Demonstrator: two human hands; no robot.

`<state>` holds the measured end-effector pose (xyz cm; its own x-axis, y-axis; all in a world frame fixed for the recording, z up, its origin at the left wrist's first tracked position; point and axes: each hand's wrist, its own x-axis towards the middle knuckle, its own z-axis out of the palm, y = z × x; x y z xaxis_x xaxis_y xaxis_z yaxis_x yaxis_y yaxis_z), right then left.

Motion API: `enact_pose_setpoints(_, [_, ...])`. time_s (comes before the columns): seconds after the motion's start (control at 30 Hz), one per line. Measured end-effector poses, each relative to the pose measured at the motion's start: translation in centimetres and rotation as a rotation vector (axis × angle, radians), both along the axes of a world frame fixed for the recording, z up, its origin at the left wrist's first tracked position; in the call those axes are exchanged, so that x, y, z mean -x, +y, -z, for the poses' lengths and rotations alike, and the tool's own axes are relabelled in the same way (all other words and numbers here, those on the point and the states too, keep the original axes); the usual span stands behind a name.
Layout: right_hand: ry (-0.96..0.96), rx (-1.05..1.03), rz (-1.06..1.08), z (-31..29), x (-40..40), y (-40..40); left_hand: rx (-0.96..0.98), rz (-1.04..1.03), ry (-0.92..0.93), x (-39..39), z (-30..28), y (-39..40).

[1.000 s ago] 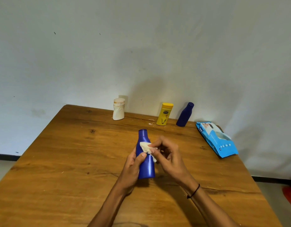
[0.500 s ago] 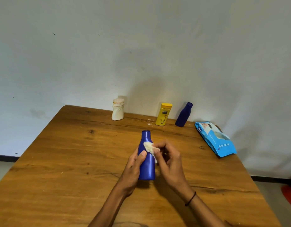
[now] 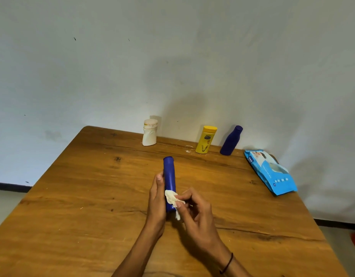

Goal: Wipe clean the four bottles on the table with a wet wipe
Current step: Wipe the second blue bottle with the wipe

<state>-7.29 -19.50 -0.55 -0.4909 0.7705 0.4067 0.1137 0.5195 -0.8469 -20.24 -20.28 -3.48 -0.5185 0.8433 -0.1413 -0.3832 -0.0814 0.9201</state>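
Left hand (image 3: 157, 198) grips blue bottle (image 3: 169, 180), long axis near-to-far over desk (image 3: 92, 196); right hand (image 3: 194, 208), nearer its base, pinches wet wipe (image 3: 171, 197) vs. lower side

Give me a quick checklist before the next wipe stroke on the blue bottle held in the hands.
1. Left hand grips the held blue bottle: ok.
2. Right hand pinches the wet wipe: ok.
3. Wipe touches the bottle's lower body: ok.
4. Bottle's far side clean: cannot tell, hidden.
5. White bottle, yellow bottle and second blue bottle stand upright at the table's far edge, clear of the hands: ok.
6. Wipes pack lies within view on the right for a fresh wipe: ok.
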Motion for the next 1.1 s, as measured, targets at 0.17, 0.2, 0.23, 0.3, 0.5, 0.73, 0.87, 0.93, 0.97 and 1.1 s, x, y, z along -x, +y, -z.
enact_pose_setpoints(0.17, [-0.116, -0.162, 0.035, -0.9, 0.1, 0.9, -0.022, 0.084, 0.045, -0.3, 0.1, -0.1])
enact_pose_setpoints(0.2, [-0.124, -0.181, 0.045, -1.2, 0.2, 1.1, -0.032, 0.131, 0.049, -0.4, 0.0, -0.3])
enact_pose_setpoints(0.23, [-0.133, -0.204, 0.062, -1.4, 0.3, 1.5, -0.044, 0.171, 0.053, -0.5, -0.1, -0.4])
enact_pose_setpoints(0.3, [-0.155, -0.246, 0.114, -2.0, 0.7, 2.5, -0.056, 0.243, 0.068, -0.8, -0.5, -0.7])
enact_pose_setpoints(0.5, [-0.154, -0.248, 0.249, -3.5, 1.6, 5.9, -0.070, 0.386, 0.031, -0.9, -1.2, -1.2])
enact_pose_setpoints(0.73, [-0.162, -0.245, 0.132, -3.3, 0.8, 5.6, 0.015, 0.309, -0.078, -0.7, -0.6, -0.8])
enact_pose_setpoints(0.87, [-0.231, -0.301, -0.074, -1.6, -0.9, 3.4, 0.011, 0.256, -0.045, 0.1, -0.6, -0.6])
enact_pose_setpoints(0.93, [-0.253, -0.311, -0.124, -1.3, -1.8, 2.5, -0.021, 0.231, 0.006, 0.3, -0.6, -0.5])
enact_pose_setpoints(0.97, [-0.260, -0.316, -0.144, -1.3, -2.1, 2.3, -0.039, 0.218, 0.021, 0.2, -0.5, -0.4])
enact_pose_setpoints(1.1, [-0.266, -0.330, -0.173, -1.3, -2.8, 2.2, -0.087, 0.231, 0.053, -0.2, -0.4, -0.2])
